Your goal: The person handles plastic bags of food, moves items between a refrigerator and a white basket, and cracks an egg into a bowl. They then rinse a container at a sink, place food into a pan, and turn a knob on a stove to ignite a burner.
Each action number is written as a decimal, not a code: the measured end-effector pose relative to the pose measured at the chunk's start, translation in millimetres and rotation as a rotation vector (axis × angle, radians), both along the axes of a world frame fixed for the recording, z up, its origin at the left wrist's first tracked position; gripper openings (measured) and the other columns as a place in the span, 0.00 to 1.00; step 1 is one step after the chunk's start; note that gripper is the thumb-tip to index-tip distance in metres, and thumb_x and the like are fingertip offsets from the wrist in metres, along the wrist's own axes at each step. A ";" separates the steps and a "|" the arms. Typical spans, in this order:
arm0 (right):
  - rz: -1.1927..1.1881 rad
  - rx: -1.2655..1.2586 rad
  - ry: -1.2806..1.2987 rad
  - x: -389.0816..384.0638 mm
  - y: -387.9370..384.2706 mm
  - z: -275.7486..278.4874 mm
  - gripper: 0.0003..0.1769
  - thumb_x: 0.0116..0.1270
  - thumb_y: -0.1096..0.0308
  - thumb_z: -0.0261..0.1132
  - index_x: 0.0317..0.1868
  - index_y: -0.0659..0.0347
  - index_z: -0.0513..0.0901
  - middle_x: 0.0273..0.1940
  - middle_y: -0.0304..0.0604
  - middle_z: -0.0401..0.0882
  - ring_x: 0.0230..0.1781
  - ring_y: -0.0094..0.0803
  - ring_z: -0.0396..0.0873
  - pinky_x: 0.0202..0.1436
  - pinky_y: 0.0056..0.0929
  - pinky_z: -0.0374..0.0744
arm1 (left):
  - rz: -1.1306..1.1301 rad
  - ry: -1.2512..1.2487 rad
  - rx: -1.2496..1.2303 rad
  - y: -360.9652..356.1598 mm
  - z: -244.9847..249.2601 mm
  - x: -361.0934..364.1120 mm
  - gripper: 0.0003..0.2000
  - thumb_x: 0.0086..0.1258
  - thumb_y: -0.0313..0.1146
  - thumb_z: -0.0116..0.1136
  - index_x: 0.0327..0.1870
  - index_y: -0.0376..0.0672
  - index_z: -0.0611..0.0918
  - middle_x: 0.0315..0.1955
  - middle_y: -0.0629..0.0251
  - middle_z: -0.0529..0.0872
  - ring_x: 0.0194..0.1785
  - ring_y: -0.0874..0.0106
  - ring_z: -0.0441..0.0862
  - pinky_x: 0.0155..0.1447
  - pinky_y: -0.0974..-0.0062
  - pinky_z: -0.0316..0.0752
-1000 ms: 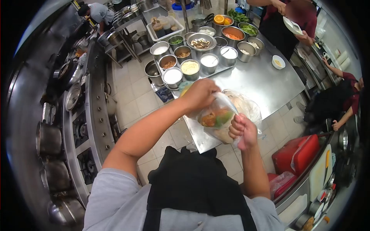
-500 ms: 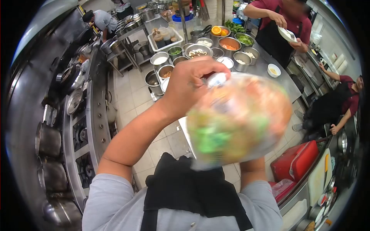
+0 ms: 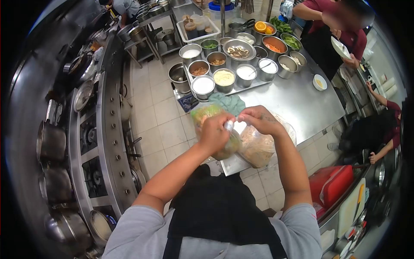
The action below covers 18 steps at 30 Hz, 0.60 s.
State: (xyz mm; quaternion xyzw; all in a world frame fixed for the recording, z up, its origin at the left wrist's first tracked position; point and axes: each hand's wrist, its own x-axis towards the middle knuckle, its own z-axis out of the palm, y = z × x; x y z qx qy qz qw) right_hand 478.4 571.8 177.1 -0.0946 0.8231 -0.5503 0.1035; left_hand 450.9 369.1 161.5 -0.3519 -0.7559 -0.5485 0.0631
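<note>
My left hand (image 3: 214,134) is closed round the twisted neck of a clear plastic bag of vegetables (image 3: 205,114), with green and orange pieces showing through. The bag hangs beneath and behind that hand at the table's near edge. Pinched fingers of my right hand (image 3: 262,121) meet the left fingertips at the bag's gathered plastic end. Below my right hand, a second clear plastic bag (image 3: 258,151) with pale brownish contents rests on the steel table (image 3: 291,103). A green cloth (image 3: 225,102) lies just beyond my hands.
Several metal containers of ingredients, including shredded yellow food (image 3: 224,77) and sliced mushrooms (image 3: 238,52), stand across the table. A gas stove (image 3: 92,134) runs along the left. A red cooler (image 3: 332,185) is at right. A co-worker (image 3: 340,32) holds a white bowl (image 3: 340,47).
The vegetable bag has come down and leftward from its raised, blurred position. My right hand, hidden behind the bag before, now shows at its neck. My view has shifted, revealing the second bag.
</note>
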 end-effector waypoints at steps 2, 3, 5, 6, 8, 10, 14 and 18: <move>-0.164 0.076 0.002 -5.8 -14.8 -3.2 0.15 0.67 0.59 0.59 0.35 0.64 0.84 0.22 0.38 0.77 0.25 0.22 0.72 0.31 0.25 0.73 | 0.071 -0.084 -0.032 1.0 -4.2 -12.1 0.04 0.64 0.22 0.56 0.35 0.34 0.83 0.25 0.67 0.83 0.27 0.81 0.78 0.31 0.82 0.71; -0.208 0.119 0.037 -12.5 -20.7 -7.7 0.16 0.66 0.57 0.60 0.35 0.64 0.83 0.25 0.44 0.80 0.26 0.31 0.77 0.33 0.30 0.74 | 0.129 -0.177 -0.010 1.6 -0.6 -16.2 0.03 0.64 0.22 0.56 0.34 0.34 0.82 0.25 0.68 0.83 0.27 0.81 0.78 0.31 0.82 0.71; -0.275 0.186 0.122 -25.1 -30.7 -13.0 0.16 0.65 0.57 0.60 0.35 0.63 0.83 0.26 0.47 0.81 0.27 0.37 0.78 0.34 0.33 0.75 | 0.233 -0.343 0.040 4.9 7.1 -23.0 0.03 0.65 0.23 0.56 0.34 0.33 0.82 0.25 0.68 0.83 0.27 0.82 0.79 0.32 0.82 0.72; -0.346 0.260 0.201 -30.1 -36.3 -10.8 0.16 0.65 0.56 0.60 0.34 0.62 0.83 0.27 0.50 0.81 0.29 0.44 0.80 0.35 0.37 0.75 | 0.234 -0.341 0.034 5.2 12.1 -26.9 0.03 0.65 0.23 0.56 0.34 0.33 0.82 0.25 0.68 0.83 0.27 0.82 0.79 0.32 0.82 0.72; -0.342 0.312 0.214 -37.5 -41.7 -4.4 0.16 0.64 0.55 0.60 0.34 0.62 0.83 0.29 0.53 0.81 0.32 0.52 0.78 0.37 0.42 0.75 | 0.331 -0.460 0.167 4.9 17.6 -35.4 0.04 0.67 0.23 0.56 0.35 0.32 0.81 0.25 0.67 0.83 0.27 0.81 0.79 0.32 0.83 0.73; -0.386 0.345 0.288 -38.8 -47.4 1.2 0.16 0.64 0.56 0.60 0.33 0.62 0.82 0.28 0.52 0.80 0.32 0.51 0.78 0.36 0.42 0.75 | 0.346 -0.473 0.191 1.7 12.9 -41.6 0.04 0.67 0.23 0.56 0.35 0.31 0.80 0.26 0.65 0.83 0.27 0.80 0.79 0.32 0.83 0.73; -0.443 0.312 0.430 -11.2 -55.7 3.0 0.13 0.63 0.59 0.62 0.34 0.63 0.82 0.31 0.53 0.81 0.32 0.51 0.79 0.36 0.41 0.75 | 0.344 -0.590 0.384 -1.9 -3.2 -32.4 0.02 0.66 0.22 0.56 0.35 0.33 0.80 0.27 0.67 0.82 0.26 0.82 0.76 0.32 0.84 0.71; -0.591 0.212 0.369 7.0 -60.8 -28.2 0.12 0.62 0.63 0.64 0.36 0.64 0.83 0.34 0.55 0.82 0.32 0.49 0.81 0.36 0.38 0.76 | 0.261 -0.619 0.052 7.9 -32.8 -18.5 0.04 0.67 0.22 0.54 0.38 0.38 0.81 0.29 0.70 0.82 0.28 0.84 0.74 0.32 0.85 0.69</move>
